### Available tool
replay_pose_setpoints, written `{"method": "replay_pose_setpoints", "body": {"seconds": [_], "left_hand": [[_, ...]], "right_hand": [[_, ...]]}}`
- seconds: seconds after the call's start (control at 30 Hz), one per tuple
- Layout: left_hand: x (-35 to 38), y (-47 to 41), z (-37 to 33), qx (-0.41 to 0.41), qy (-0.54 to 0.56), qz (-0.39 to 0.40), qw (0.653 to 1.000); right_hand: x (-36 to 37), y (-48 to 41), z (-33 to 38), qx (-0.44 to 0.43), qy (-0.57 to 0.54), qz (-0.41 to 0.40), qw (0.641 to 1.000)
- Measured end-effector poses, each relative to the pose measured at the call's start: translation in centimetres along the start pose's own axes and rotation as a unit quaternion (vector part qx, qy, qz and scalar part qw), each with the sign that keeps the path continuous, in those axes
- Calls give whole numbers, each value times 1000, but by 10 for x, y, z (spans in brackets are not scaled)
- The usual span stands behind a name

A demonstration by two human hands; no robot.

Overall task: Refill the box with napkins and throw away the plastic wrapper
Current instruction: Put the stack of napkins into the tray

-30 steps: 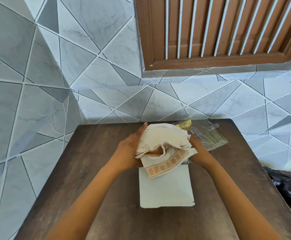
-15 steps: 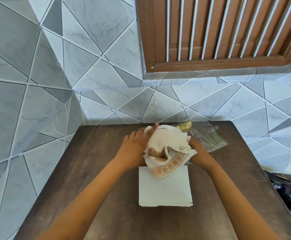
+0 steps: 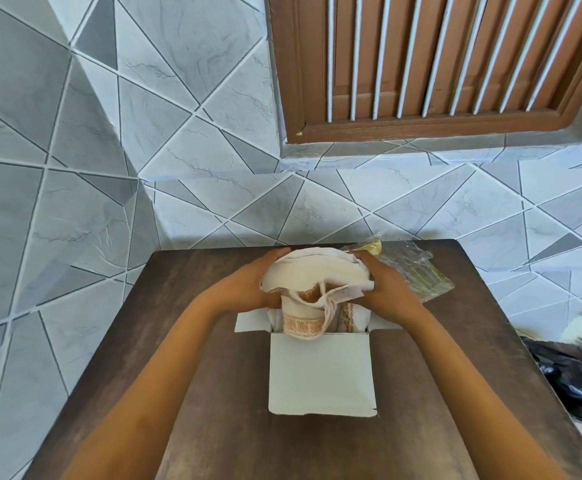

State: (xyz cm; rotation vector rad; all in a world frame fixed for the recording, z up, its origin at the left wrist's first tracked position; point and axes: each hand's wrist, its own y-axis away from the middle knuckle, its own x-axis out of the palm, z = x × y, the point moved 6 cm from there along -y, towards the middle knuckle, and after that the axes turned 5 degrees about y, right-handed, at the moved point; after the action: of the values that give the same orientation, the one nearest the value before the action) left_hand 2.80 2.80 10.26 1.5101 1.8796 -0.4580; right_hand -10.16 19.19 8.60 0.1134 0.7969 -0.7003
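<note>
A white cardboard box [image 3: 321,375] stands open on the brown table [image 3: 213,393], its flaps spread to the sides. A bent stack of cream napkins [image 3: 317,271] with orange patterned borders sits over the box's mouth, its lower ends hanging inside. My left hand [image 3: 248,289] presses the stack's left side and my right hand [image 3: 386,292] grips its right side. The clear plastic wrapper [image 3: 417,271], with a gold patch at its top, lies crumpled on the table behind my right hand.
The table's far edge meets a grey tiled wall. A brown slatted window shutter [image 3: 438,64] hangs above. A black plastic bag [image 3: 570,382] lies on the floor to the right of the table.
Both hands have lowered the napkin stack so its hanging ends now reach into the open box. My left hand shifted from the top of the stack to its left side.
</note>
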Motion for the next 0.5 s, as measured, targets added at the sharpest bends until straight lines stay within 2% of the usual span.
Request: {"method": "replay_pose_setpoints", "body": {"seconds": [0.1, 0.17, 0.23, 0.33, 0.43, 0.5], "left_hand": [[8, 12, 4, -21, 14, 29, 999], [16, 18, 0, 0, -62, 4, 998], [24, 19, -9, 51, -134, -53, 988], [28, 21, -19, 149, -178, -160, 959], [22, 31, -26, 264, -176, -294, 902], [22, 38, -27, 316, -182, -333, 870]], "right_hand": [[0, 1, 1, 12, 2, -49, 999], [-1, 1, 0, 7, -10, -56, 998], [-1, 0, -1, 10, -18, -47, 999], [-2, -2, -1, 9, -33, -36, 999], [-1, -3, -4, 11, -47, -28, 998], [0, -3, -9, 19, -60, -19, 998]]}}
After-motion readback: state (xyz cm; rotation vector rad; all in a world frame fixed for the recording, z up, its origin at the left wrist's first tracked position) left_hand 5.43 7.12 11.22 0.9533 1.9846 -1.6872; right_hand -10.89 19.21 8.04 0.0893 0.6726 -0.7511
